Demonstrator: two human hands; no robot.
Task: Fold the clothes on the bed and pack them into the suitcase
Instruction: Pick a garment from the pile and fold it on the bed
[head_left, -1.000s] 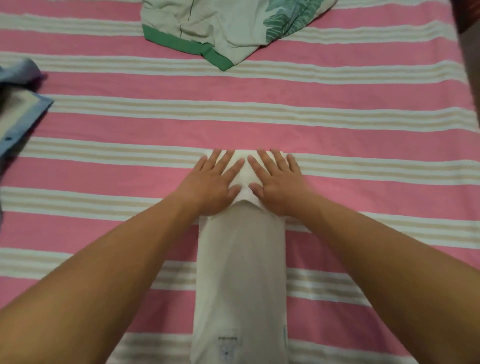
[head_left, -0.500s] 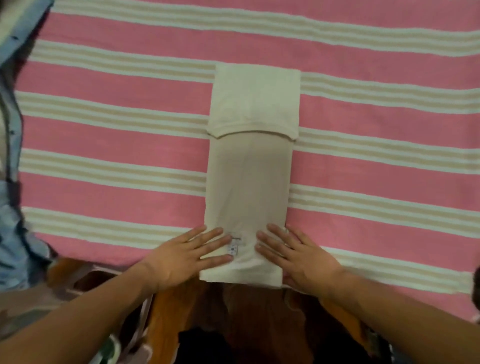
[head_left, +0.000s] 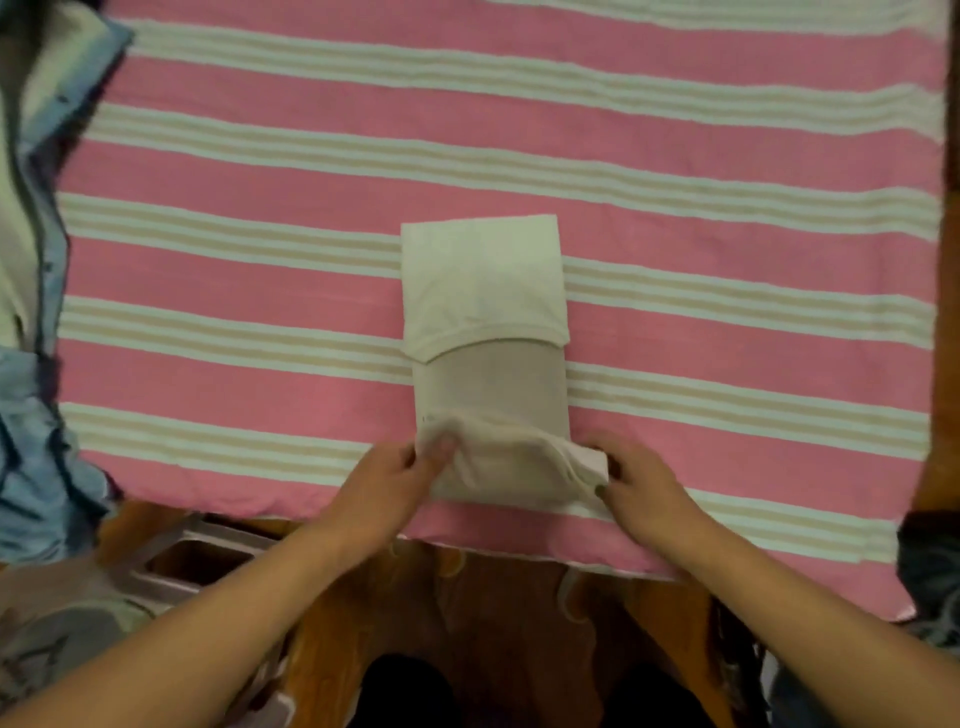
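Lengthwise on the striped bed (head_left: 727, 171), long axis running near to far: cream garment (head_left: 488, 384), far end already folded back, near end pinched at both corners, left hand (head_left: 387, 480) and right hand (head_left: 636, 480) equally close, fingers curled, next fold judged away toward far end.

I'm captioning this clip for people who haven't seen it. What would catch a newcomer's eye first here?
The pink striped bedsheet fills most of the view. At its middle lies a cream garment, folded into a narrow strip, its far end already turned over. At the near edge of the bed, the left hand and the right hand each pinch a corner of the strip's near end, rolling it up.
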